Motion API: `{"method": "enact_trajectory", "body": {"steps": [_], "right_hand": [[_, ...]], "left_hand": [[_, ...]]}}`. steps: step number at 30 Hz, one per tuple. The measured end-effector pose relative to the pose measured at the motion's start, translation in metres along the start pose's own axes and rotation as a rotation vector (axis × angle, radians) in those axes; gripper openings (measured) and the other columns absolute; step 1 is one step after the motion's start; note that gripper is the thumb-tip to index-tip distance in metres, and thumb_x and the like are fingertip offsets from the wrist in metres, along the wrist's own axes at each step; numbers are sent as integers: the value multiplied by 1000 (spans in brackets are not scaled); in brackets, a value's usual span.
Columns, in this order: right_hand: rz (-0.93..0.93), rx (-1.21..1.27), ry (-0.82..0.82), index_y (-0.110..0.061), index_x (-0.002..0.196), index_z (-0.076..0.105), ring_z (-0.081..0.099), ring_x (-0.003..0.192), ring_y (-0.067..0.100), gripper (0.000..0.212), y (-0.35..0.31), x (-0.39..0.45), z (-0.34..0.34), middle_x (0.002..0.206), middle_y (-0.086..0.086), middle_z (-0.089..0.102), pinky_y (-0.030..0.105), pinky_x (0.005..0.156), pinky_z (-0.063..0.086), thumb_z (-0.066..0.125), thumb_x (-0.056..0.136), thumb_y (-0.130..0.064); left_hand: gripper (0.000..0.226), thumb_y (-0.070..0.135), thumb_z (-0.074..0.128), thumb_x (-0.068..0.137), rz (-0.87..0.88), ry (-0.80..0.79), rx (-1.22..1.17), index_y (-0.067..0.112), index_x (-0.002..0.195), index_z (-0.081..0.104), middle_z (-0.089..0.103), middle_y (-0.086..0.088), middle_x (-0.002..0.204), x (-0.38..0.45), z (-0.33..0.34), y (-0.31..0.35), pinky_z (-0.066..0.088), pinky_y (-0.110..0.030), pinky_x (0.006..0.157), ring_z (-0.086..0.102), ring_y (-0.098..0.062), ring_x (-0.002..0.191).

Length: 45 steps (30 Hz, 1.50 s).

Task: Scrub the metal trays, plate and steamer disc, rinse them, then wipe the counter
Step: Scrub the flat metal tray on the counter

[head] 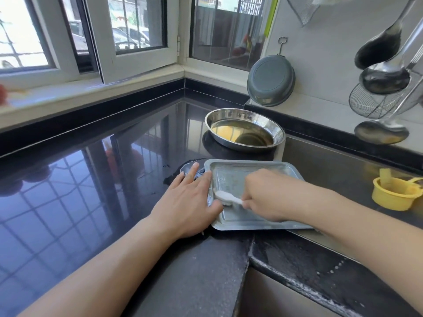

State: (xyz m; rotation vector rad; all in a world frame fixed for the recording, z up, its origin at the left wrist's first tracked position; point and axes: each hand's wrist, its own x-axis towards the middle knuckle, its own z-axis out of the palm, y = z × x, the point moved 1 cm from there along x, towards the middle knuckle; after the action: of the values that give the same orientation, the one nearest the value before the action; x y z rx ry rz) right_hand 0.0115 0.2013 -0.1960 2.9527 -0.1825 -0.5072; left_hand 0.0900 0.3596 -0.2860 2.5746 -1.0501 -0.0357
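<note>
The left hand (190,202) is lying flat, fingers straight, steadying the rectangular metal tray (247,216); the right hand (265,195) is gripping a white brush (225,197) on it.

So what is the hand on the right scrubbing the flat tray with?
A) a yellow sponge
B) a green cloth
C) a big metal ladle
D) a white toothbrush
D: the right hand grips a white toothbrush with its bristles down on the rectangular metal tray, while the left hand rests flat on the tray's left edge.
</note>
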Motion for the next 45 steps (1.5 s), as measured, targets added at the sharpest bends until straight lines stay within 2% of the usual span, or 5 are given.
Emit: {"method": "enact_trajectory", "body": {"steps": [7,18,25,33,45], "right_hand": [[132,109,263,-19,73,39,46,81,28,27,-2,52,-3,79,-1,39,35,69,39,53,97,-18],[-256,-8,95,-14,92,70,48,79,18,38,25,-13,30,93,-5,43,35,67,37,45,107,-37],[-287,142,216,-33,118,74,53,86,13,28,36,-6,29,93,-10,47,33,78,44,51,104,-42],[-293,176,344,-31,129,68,53,85,18,33,13,15,28,90,-7,46,41,76,49,47,105,-41],[-375,258,346,-39,128,69,50,80,15,32,10,14,35,87,-7,49,38,74,46,52,102,-43]], "left_hand": [[79,45,42,97,-20,-35,-11,15,165,16,15,-4,173,0,-8,4,1,-30,127,-11,-9,158],[49,25,18,109,-56,12,-15,13,151,40,48,-5,156,7,-1,-3,16,-35,124,21,-17,153],[50,22,26,112,-93,20,-114,35,159,38,41,0,163,6,-12,-13,10,-28,125,27,-16,154],[63,4,44,99,-126,70,-285,54,131,64,51,0,156,7,-18,-31,40,-38,117,38,-10,149],[66,-1,38,99,-94,52,-175,42,147,53,44,2,161,1,-25,-15,20,-31,124,33,-8,151]]}}
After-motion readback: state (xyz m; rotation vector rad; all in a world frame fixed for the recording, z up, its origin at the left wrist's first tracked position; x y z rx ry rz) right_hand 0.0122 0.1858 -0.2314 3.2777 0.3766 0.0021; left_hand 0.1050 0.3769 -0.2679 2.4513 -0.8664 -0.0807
